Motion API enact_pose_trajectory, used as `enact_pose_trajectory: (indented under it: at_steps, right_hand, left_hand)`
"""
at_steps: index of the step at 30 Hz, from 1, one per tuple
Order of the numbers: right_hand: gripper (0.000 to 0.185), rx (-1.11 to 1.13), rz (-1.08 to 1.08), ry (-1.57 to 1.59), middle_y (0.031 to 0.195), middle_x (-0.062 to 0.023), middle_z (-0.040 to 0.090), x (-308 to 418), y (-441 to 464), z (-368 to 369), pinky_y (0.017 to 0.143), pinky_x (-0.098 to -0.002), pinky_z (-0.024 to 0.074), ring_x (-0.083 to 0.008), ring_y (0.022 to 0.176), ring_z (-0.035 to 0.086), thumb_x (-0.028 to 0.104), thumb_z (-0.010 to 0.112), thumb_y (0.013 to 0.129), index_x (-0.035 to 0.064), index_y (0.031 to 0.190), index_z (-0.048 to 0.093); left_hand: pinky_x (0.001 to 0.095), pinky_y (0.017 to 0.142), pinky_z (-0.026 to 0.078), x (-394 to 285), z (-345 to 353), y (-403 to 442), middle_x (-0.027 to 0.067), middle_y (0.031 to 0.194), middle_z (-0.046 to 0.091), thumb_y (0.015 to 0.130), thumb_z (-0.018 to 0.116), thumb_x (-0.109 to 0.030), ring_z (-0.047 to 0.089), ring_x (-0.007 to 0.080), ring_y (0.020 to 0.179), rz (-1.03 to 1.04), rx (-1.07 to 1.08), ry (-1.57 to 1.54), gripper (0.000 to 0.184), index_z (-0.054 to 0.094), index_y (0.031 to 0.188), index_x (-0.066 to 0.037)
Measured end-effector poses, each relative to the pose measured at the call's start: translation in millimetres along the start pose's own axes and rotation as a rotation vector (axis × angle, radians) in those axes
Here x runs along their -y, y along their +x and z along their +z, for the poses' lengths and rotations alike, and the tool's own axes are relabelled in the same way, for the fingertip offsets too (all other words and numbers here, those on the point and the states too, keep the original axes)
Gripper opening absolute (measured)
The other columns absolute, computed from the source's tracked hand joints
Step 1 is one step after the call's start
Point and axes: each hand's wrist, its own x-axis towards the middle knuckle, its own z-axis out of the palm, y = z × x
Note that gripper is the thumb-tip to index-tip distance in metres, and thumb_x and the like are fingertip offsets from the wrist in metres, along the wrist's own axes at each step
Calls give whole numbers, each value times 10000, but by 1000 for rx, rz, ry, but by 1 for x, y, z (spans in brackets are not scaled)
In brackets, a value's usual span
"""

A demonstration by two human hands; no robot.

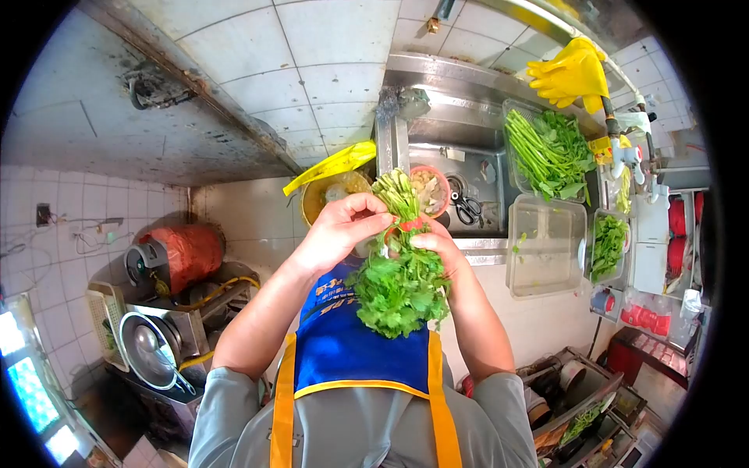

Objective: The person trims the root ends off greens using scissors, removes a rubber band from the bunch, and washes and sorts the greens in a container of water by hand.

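Leafy herbs (402, 288) were bunched in front of the blue apron (351, 355), stems pointing toward the metal sink (445, 129). The left hand (343, 230) pinched them at a red band (410, 225) while the right hand (443, 248) gripped the opposite side; black-handled scissors (468, 209) lay in the sink.

Leafy green bunch (402, 290), red tie (411, 225) at its stems, before a blue apron (351, 360)

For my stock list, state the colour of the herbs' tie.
The tie is red, best seen in the head view.
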Motion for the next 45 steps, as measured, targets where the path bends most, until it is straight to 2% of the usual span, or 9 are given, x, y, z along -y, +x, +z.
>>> enact_pose_trajectory:
  at_steps: [8,12,15,21,27,28,32,41,45]
  right_hand:
    - [698,-198,-174,-765,1210,-79,570,10,18,7,957,-288,416,-147,1110,529,98,724,766,-7,1371,394]
    - [837,-117,-178,-566,1340,-98,482,6,15,1,1028,-309,368,-167,1215,466,78,730,757,1,1449,267]
    - [840,-54,-194,-533,1346,-96,477,10,16,9,1038,-323,360,-179,1222,464,67,727,756,-5,1450,259]
    - [831,-27,-324,-702,1361,-110,463,2,24,2,1053,-335,343,-192,1248,441,43,698,741,1,1449,265]
    - [800,-246,-44,-1222,1260,-249,532,23,21,33,1002,-334,404,-269,1204,528,103,643,697,-27,1409,302]
    - [781,-295,-181,-1426,1028,-251,631,12,23,26,860,-422,491,-406,947,622,176,711,682,-28,1349,362]
    - [787,-222,-165,-1884,879,-194,635,6,20,32,748,-438,492,-366,825,637,187,751,675,-23,1328,365]
    - [844,-15,-160,-1589,938,-200,638,19,4,19,803,-444,494,-344,898,630,171,725,681,77,1410,310]
    - [586,-353,-173,-946,1071,-81,642,15,-3,-13,860,-300,482,-135,953,599,57,671,734,3,1289,490]
  left_hand:
    - [226,712,436,-15,-8,-3,8,865,622,905,628,-189,548,74,768,-83,24,-24,136,609,876,-57]
    - [249,670,446,-1,-11,3,40,768,622,894,629,-276,569,95,731,91,-258,446,286,639,903,10]
    - [256,655,451,7,-14,6,47,765,619,872,653,-258,561,98,713,187,-170,632,274,658,924,10]
    - [246,695,457,12,-20,7,27,784,660,852,660,-204,563,69,763,-127,-16,371,215,673,937,-7]
    - [235,699,443,6,-10,-2,19,846,642,870,619,-162,540,53,794,-147,2,192,196,640,969,5]
    - [236,700,441,4,-7,-3,19,857,636,871,612,-158,538,54,797,-145,-8,139,194,633,969,8]
    - [245,690,433,10,-13,2,8,846,605,890,580,-159,523,63,782,-57,-99,168,160,609,932,-8]
    - [295,594,403,8,-71,17,58,702,536,898,550,-187,481,123,655,-2,-499,708,204,552,889,16]
    - [252,538,348,42,-109,14,-35,664,475,880,584,-194,420,53,619,-73,-534,662,183,584,838,-16]
